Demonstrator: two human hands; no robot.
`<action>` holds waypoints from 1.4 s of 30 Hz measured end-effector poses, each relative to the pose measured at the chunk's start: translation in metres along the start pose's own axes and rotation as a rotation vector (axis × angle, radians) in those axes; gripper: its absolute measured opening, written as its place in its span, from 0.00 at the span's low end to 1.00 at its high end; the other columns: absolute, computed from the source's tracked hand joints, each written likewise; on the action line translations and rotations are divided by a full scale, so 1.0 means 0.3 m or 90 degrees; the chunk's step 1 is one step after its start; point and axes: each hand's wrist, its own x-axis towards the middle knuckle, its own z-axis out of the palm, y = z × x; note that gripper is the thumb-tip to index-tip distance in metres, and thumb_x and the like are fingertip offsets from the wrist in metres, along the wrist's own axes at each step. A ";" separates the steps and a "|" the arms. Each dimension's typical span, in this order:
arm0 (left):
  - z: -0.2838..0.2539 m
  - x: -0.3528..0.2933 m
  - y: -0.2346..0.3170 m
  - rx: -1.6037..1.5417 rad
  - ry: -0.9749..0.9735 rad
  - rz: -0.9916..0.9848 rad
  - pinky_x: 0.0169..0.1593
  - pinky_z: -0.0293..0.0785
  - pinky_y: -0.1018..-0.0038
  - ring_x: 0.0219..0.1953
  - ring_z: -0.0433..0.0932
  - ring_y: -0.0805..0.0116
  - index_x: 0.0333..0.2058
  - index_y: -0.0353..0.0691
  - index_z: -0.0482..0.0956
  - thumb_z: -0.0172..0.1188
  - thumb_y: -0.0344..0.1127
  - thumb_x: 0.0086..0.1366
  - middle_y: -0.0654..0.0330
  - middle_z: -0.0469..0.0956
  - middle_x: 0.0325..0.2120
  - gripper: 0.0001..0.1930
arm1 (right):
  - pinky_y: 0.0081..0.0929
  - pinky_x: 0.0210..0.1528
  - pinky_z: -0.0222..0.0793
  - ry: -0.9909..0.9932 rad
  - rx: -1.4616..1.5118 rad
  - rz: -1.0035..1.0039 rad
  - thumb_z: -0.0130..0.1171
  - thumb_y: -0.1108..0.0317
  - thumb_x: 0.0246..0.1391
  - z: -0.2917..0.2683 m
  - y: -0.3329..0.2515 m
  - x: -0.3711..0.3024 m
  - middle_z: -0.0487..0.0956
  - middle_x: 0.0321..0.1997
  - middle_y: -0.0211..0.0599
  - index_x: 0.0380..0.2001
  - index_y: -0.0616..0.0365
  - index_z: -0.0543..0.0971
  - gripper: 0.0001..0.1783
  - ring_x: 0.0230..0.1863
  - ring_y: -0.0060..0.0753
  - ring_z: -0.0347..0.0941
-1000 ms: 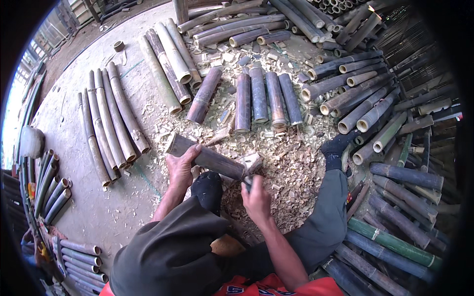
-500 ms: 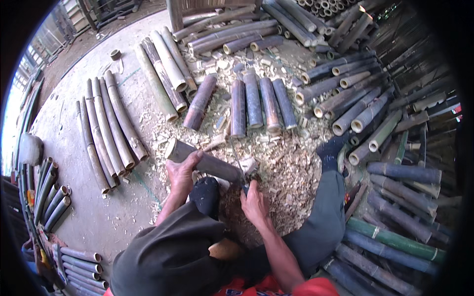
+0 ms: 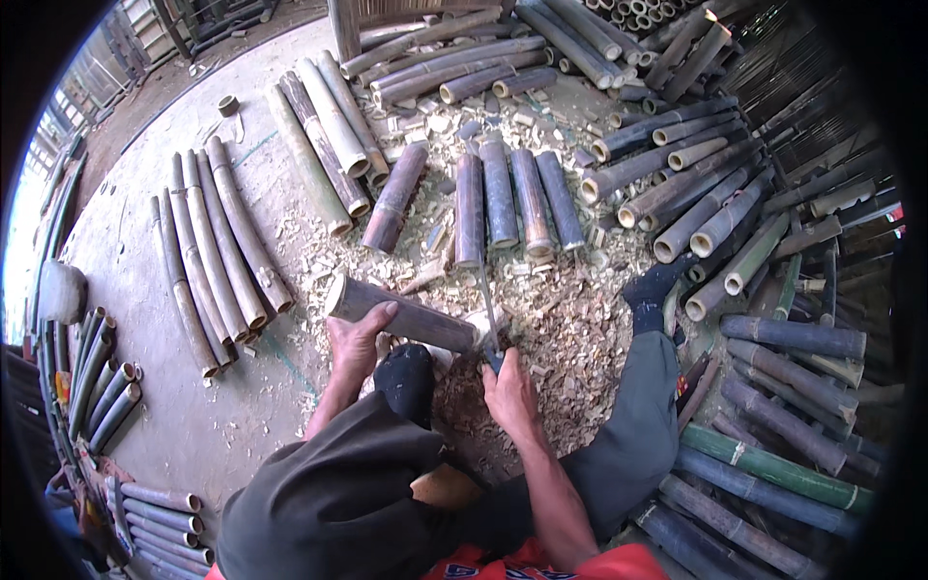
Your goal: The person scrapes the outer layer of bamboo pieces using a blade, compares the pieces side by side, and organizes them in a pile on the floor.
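My left hand [image 3: 354,346] is wrapped round the left part of a short dark bamboo tube [image 3: 411,316], its thumb on top. The tube lies slanting across in front of my foot, with its pale open end at the left. In my right hand [image 3: 510,394] is the dark handle of a long-bladed knife [image 3: 488,304]. The blade points away from me, just right of the tube's right end and apart from it. A pale piece [image 3: 490,324] shows beside that end; I cannot tell whether it belongs to the tube.
Wood chips [image 3: 570,338] cover the ground. Several short bamboo tubes [image 3: 500,198] lie just beyond my hands. Longer poles [image 3: 224,246] lie to the left, and stacked bamboo [image 3: 691,179] fills the right. My socked foot [image 3: 404,382] is close below the held tube.
My right hand and the knife have shifted a little right, and the blade has come away from the tube's right end. The left hand and the tube have barely moved.
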 end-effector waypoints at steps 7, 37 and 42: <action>-0.085 0.045 0.038 0.052 -0.118 -0.116 0.55 0.85 0.62 0.46 0.85 0.61 0.57 0.34 0.74 0.78 0.31 0.58 0.56 0.82 0.44 0.31 | 0.58 0.37 0.78 0.087 0.151 -0.152 0.60 0.58 0.71 -0.014 -0.036 -0.035 0.84 0.34 0.61 0.50 0.61 0.68 0.19 0.37 0.68 0.84; 0.055 0.016 0.018 -0.024 0.041 0.024 0.48 0.88 0.63 0.41 0.88 0.60 0.51 0.25 0.78 0.79 0.25 0.57 0.49 0.85 0.41 0.25 | 0.56 0.41 0.79 -0.035 -0.032 0.058 0.62 0.58 0.70 -0.001 -0.004 -0.008 0.85 0.38 0.63 0.52 0.62 0.68 0.21 0.40 0.71 0.84; -0.016 0.039 0.020 -0.038 -0.052 -0.064 0.48 0.87 0.64 0.40 0.88 0.60 0.50 0.26 0.80 0.78 0.26 0.57 0.50 0.86 0.39 0.24 | 0.56 0.38 0.78 0.112 0.175 -0.169 0.60 0.56 0.72 -0.023 0.010 -0.065 0.85 0.36 0.59 0.51 0.62 0.69 0.20 0.38 0.64 0.86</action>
